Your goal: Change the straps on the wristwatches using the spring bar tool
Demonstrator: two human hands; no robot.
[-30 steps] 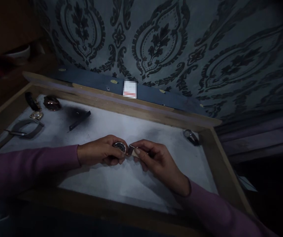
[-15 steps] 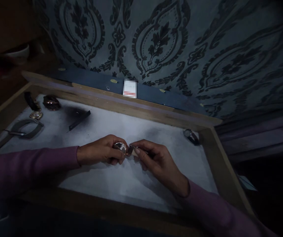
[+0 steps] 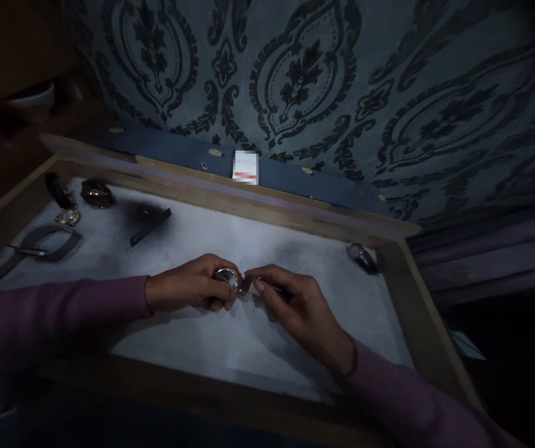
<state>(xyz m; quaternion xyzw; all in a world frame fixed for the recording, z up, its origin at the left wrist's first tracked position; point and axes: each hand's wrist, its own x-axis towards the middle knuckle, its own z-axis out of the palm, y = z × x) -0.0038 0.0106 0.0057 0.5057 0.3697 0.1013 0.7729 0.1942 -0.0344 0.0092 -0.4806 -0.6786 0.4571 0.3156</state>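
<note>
My left hand (image 3: 209, 283) is closed round a wristwatch (image 3: 227, 279) with a shiny round metal case, its face turned up. Just to the right, my right hand (image 3: 290, 298) pinches a short watch strap (image 3: 247, 284), dark on one side and pale on the other, between thumb and forefinger. The strap's end meets the edge of the case or lies right beside it; I cannot tell whether they are joined. A thin dark strip runs back under the right fingers, too dim to make out.
A shallow wooden tray (image 3: 417, 311) with a white lining surrounds both hands. At its left lie a gold-coloured watch (image 3: 66, 216), a dark brown shiny object (image 3: 97, 193), a grey band (image 3: 53, 244) and a dark flat strip (image 3: 150, 227). Another watch (image 3: 362, 257) lies at the right.
Very little differs. The strap in my right hand has tilted slightly against the watch case, and my left hand holds its place.
</note>
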